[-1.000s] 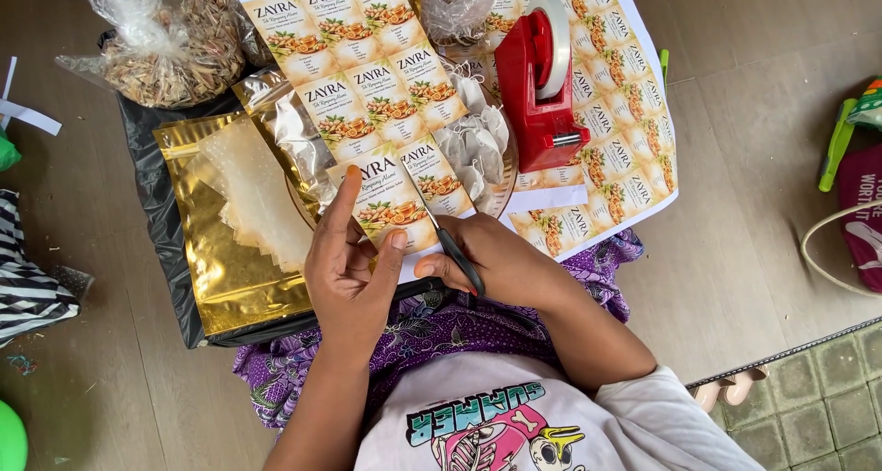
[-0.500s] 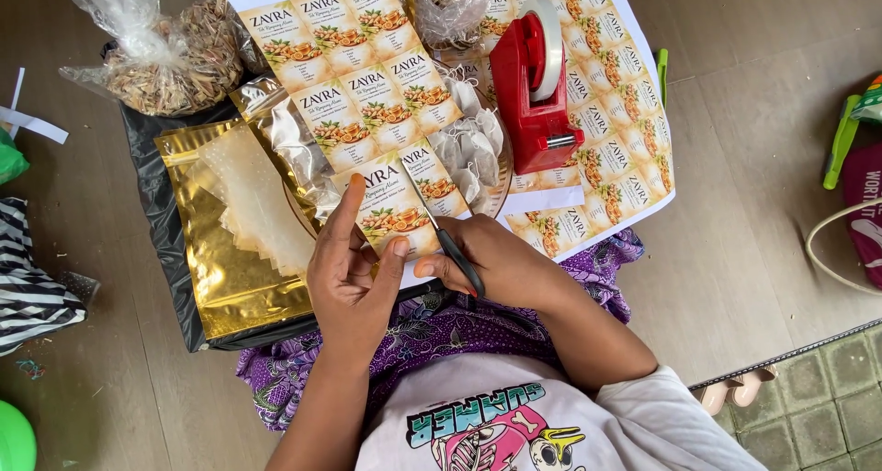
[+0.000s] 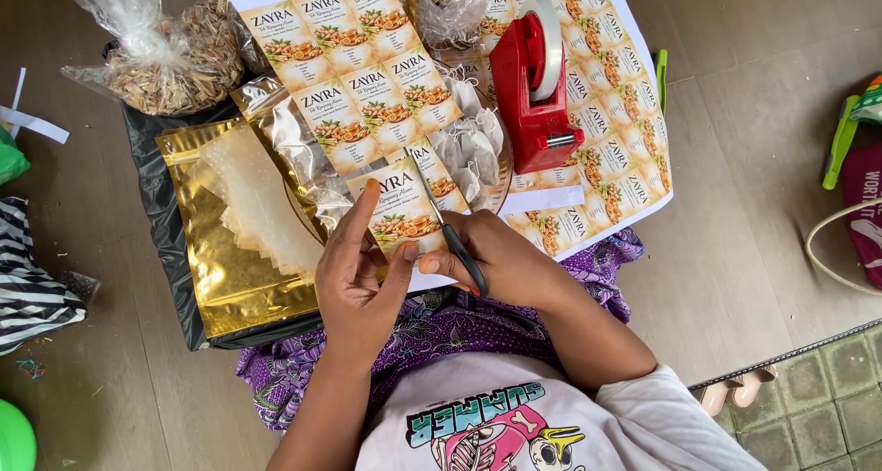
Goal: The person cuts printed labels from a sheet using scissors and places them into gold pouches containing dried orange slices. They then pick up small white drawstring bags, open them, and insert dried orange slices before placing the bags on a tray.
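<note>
Seen from above, seated on a wooden floor (image 3: 753,204), cutting printed labels off a sheet.

Far left: one tied clear bag of dried herbs (image 3: 165,62). Next along: one stack of gold foil pouches (image 3: 234,241), lying flat on a black plastic sheet (image 3: 165,241).

Centre: left hand (image 3: 354,283), fingers curled, pinching one label strip (image 3: 400,209) between thumb and forefinger, just above the lap. Right hand (image 3: 501,264) closed around one pair of scissors (image 3: 450,237), blades set into the strip's right edge, pointing away from the body. Above: one partly cut label sheet (image 3: 354,67), roughly seven labels visible. Beneath it, a clump of small white sachets (image 3: 473,145) on a round plate, too bunched to count.

Right of centre: one red tape dispenser (image 3: 533,85), standing on a second label sheet (image 3: 616,149), too many labels to count.

Best done, judging by the grip: strip kept taut, blades kept to the white margin between prints, short snips, left fingertips held clear of the cutting line.
</note>
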